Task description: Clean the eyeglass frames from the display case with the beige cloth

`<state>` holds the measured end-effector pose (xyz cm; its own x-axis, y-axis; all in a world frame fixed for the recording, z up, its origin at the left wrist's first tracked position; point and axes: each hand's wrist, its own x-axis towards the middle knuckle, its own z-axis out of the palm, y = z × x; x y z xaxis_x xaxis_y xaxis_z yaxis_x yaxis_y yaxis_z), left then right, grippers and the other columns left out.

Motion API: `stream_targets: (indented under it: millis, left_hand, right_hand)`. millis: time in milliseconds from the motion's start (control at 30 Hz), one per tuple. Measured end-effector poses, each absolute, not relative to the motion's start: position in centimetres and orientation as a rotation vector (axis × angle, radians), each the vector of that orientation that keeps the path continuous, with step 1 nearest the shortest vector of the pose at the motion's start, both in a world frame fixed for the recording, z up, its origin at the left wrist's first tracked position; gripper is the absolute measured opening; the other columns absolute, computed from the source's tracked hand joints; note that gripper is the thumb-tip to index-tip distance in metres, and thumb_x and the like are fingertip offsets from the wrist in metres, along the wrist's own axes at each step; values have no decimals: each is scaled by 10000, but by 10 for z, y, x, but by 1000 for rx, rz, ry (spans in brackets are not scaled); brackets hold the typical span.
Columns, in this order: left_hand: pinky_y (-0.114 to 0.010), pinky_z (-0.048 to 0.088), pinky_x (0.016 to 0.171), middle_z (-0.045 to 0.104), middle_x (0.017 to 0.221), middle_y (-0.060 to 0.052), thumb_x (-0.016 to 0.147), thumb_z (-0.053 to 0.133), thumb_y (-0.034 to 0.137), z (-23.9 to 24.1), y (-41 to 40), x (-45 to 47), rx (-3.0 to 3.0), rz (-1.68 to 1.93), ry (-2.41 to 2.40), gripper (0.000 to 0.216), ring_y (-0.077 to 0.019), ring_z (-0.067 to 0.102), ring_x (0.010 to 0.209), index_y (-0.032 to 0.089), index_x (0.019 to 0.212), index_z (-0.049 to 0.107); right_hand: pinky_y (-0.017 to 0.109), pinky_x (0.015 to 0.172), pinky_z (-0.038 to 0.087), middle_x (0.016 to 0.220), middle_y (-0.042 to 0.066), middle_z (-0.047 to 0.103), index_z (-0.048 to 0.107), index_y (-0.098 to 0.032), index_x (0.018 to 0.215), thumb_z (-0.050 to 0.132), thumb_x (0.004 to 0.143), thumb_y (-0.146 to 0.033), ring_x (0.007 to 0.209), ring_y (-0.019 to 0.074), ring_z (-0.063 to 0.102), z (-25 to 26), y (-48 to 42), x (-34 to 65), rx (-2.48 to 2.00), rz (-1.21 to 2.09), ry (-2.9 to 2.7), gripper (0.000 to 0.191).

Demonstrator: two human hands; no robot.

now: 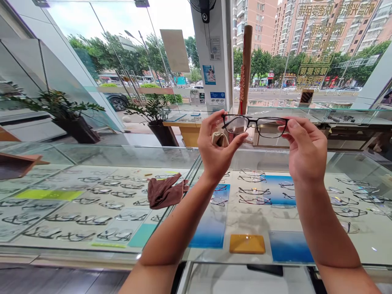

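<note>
Black glasses pinched by my left hand, cloth tucked in its grip, and right hand; wiping seems finished.

A crumpled brown cloth lies on the glass-topped display desk, over rows of thin-rimmed spectacle frames laid out beneath the glass. A flat orange rectangular pad shows near the front edge. A leafy green plant in a dark pot stands behind at the left, and a second potted plant stands nearer the middle.
</note>
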<state>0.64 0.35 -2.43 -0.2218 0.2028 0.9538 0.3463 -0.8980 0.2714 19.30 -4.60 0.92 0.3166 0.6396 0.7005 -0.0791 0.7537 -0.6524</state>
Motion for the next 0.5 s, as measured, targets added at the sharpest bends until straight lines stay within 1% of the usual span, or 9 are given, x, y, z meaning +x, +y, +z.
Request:
stream_targets:
  millis: [100, 233, 333, 500]
  left_hand:
    - [-420, 549, 1092, 660, 1248, -73, 798, 860, 540, -26, 7, 7, -1853, -2288, -614, 674, -240, 693, 1171, 247, 1341, 590]
    - [-398, 544, 1100, 634, 1265, -64, 757, 896, 529, -26, 6, 7, -1828, -2363, -534, 693, -249, 665, 1228, 251, 1318, 598]
    - [-370, 578, 1029, 637, 1247, -59, 742, 916, 500, -24, 1, 7, -1875, -2410, -525, 692, -241, 673, 1200, 279, 1314, 596]
    - [-316, 616, 879, 652, 1193, -54, 720, 930, 504, -24, -5, 7, -1917, -2491, -566, 703, -207, 713, 1065, 276, 1290, 587]
  right_hand:
    - [345, 885, 560, 936, -7, 779, 814, -281, 914, 753, 860, -373, 870, 151, 694, 10, -47, 192, -588, 510, -1196, 123]
    - [342, 847, 559, 921, 2, 766, 800, -288, 890, 742, 849, -396, 867, 164, 682, 10, -45, 193, -623, 518, -1186, 129]
    - [343, 813, 559, 874, 3, 745, 781, -295, 844, 751, 823, -399, 845, 172, 669, 10, -42, 194, -640, 544, -1153, 110]
    - [339, 838, 570, 864, 3, 715, 732, -270, 825, 742, 828, -430, 870, 173, 677, 8, -38, 194, -647, 599, -1170, 160]
